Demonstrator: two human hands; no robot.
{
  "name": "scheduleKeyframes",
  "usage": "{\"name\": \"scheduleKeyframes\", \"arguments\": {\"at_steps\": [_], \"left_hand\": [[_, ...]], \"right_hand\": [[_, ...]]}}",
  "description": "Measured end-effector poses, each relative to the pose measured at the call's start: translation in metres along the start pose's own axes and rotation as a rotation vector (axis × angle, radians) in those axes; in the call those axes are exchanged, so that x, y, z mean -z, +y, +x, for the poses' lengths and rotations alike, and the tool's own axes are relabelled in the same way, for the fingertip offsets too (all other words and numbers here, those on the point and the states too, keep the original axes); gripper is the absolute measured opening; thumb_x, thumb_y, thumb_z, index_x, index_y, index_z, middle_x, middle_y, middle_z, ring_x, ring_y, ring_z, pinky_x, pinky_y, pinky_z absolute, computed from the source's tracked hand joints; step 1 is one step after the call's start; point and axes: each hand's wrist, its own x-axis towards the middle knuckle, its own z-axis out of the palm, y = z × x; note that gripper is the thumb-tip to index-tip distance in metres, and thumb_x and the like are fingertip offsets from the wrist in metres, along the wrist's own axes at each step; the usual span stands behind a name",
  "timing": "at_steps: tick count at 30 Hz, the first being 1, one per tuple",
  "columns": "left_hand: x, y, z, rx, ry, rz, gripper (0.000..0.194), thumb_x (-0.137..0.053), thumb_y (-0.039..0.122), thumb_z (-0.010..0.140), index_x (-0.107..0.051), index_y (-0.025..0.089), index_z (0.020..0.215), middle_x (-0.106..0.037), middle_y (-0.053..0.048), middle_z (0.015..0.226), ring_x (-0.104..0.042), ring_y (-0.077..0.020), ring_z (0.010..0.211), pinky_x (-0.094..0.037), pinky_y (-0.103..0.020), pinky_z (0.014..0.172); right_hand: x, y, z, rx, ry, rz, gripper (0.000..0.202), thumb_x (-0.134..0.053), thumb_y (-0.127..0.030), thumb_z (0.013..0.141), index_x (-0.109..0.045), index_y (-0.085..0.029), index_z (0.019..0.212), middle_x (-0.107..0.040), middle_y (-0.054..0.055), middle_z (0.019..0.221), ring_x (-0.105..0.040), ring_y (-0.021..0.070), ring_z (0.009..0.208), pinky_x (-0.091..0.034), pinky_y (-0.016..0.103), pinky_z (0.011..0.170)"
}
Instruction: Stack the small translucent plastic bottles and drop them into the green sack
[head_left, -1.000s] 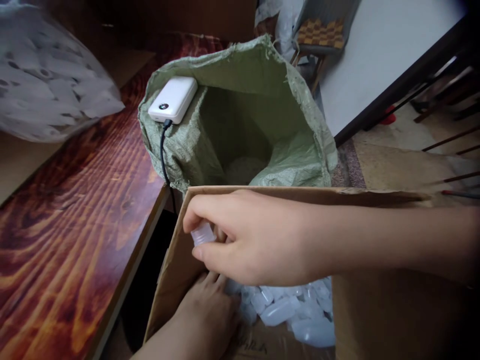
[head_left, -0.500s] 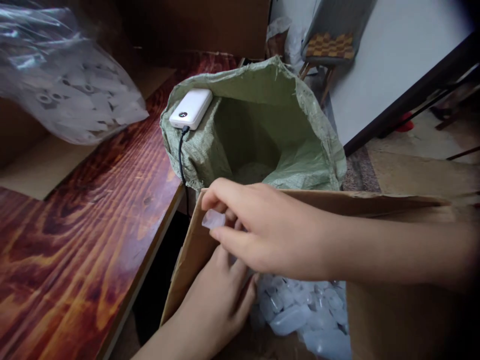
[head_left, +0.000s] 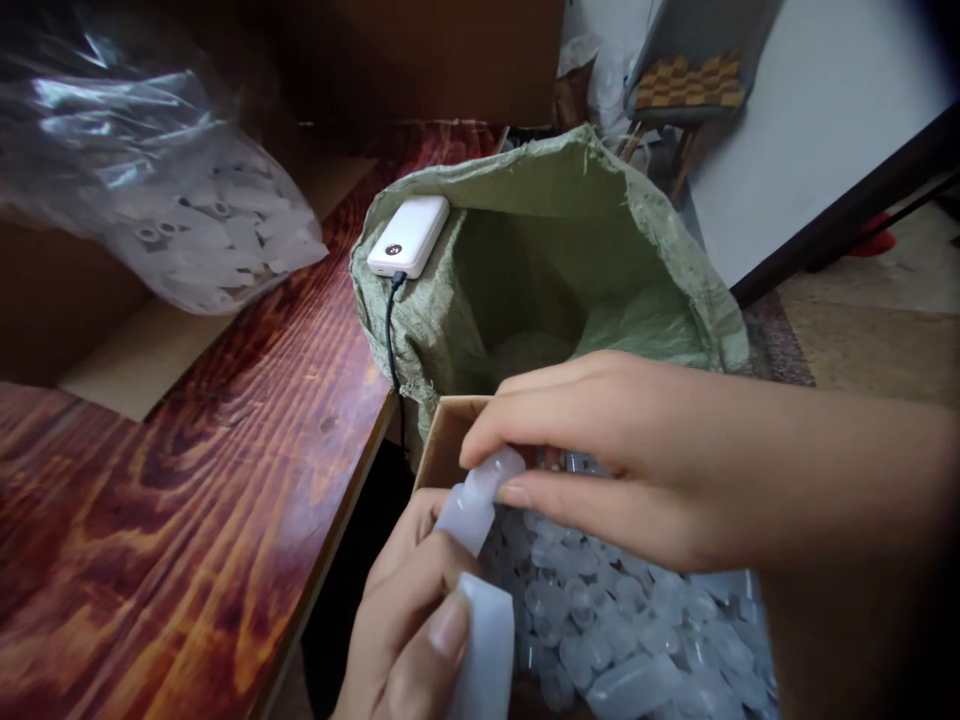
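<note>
My left hand is closed around a small translucent plastic bottle, which slants up to the right. Under the same thumb lies another whitish plastic piece, its lower end cut off by the frame. My right hand pinches a clear rounded cap between thumb and fingertips, at the top of the bottle's neck. Both hands are over a cardboard box that holds many translucent caps. A larger bottle-like piece lies among them.
Beyond the box stands an open green woven sack, with a white power bank and black cable on its rim. A wooden table at left bears a clear bag of white plastic parts. A chair stands behind.
My left hand has come up out of the box with the bottle in view. My right hand has shifted right and now holds the cap at the bottle's neck. The view has shifted slightly.
</note>
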Motion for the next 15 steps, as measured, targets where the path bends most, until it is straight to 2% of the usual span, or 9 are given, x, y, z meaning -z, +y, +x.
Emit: {"name": "scheduleKeyframes", "arguments": {"at_steps": [4,8,13,15], "left_hand": [[0.007,0.000,0.000,-0.025,-0.097,0.015,0.034,-0.047,0.049,0.090,-0.052,0.021,0.070,-0.050,-0.001,0.084,-0.048,-0.0162,0.071,-0.040,-0.029,0.063],[0.014,0.000,0.002,0.025,-0.196,-0.018,0.029,-0.052,0.042,0.090,-0.053,0.021,0.070,-0.052,0.000,0.088,-0.048,-0.0142,0.071,-0.039,-0.027,0.060],[0.016,0.004,0.006,0.214,-0.218,-0.176,0.041,-0.051,0.055,0.084,-0.054,0.019,0.066,-0.050,-0.003,0.084,-0.051,-0.0198,0.080,-0.042,-0.031,0.066],[0.016,0.004,0.007,0.263,-0.235,-0.255,0.042,-0.052,0.056,0.082,-0.052,0.019,0.064,-0.050,-0.003,0.084,-0.051,-0.0206,0.081,-0.043,-0.031,0.066]], "right_hand": [[0.004,0.003,0.003,0.018,-0.079,0.061,0.018,-0.055,-0.013,0.088,-0.067,-0.020,0.099,-0.067,-0.001,0.097,-0.060,0.0136,0.090,-0.045,0.025,0.074],[0.001,0.008,0.004,0.051,-0.115,0.133,0.021,-0.054,-0.011,0.090,-0.067,-0.021,0.103,-0.068,-0.002,0.100,-0.061,0.0122,0.092,-0.046,0.024,0.078],[-0.001,0.014,0.009,0.108,-0.148,0.183,0.025,-0.051,-0.006,0.090,-0.067,-0.018,0.105,-0.068,0.000,0.108,-0.059,0.0119,0.105,-0.044,0.021,0.086],[-0.002,0.016,0.011,0.098,-0.170,0.189,0.024,-0.052,-0.009,0.091,-0.067,-0.019,0.106,-0.068,-0.001,0.108,-0.060,0.0115,0.103,-0.044,0.020,0.086]]}}
